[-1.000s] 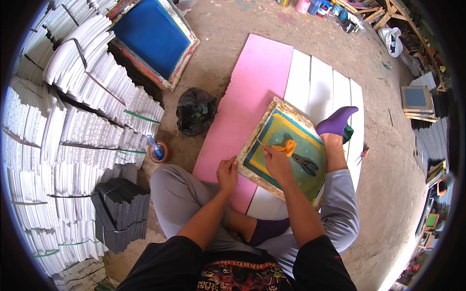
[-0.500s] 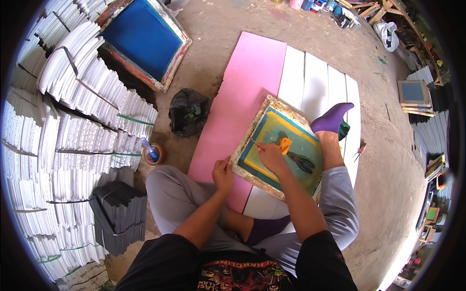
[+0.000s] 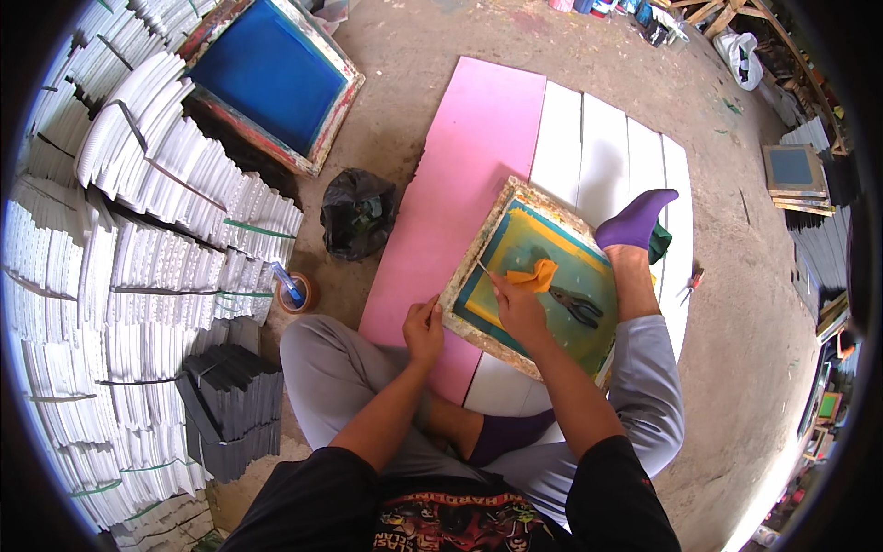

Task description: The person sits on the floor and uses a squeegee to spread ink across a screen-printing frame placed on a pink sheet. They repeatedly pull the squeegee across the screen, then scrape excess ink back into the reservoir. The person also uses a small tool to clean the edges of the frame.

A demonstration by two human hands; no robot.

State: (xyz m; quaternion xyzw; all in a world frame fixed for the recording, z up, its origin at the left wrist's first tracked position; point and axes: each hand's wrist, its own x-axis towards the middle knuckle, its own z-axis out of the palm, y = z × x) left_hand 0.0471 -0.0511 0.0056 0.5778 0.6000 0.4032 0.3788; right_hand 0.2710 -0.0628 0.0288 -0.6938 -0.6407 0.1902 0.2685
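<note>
Thin stick (image 3: pixel 483 268) in the right hand's (image 3: pixel 521 313) pinch over a rough, crusty rectangular frame (image 3: pixel 484 240); left hand (image 3: pixel 424 331) near its edge, grip unclear.

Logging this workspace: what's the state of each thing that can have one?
Printing screen, paint-stained
Orange cloth, crumpled
Dark-handled pliers, on the printing screen, jaws unclear
Right hand, closed on thin tool
Left hand, curled, grip unclear
Black plastic bag, open
Brown pot, upright, uncovered
White sheet stacks, strapped
Blue screen, frame paint-spattered
</note>
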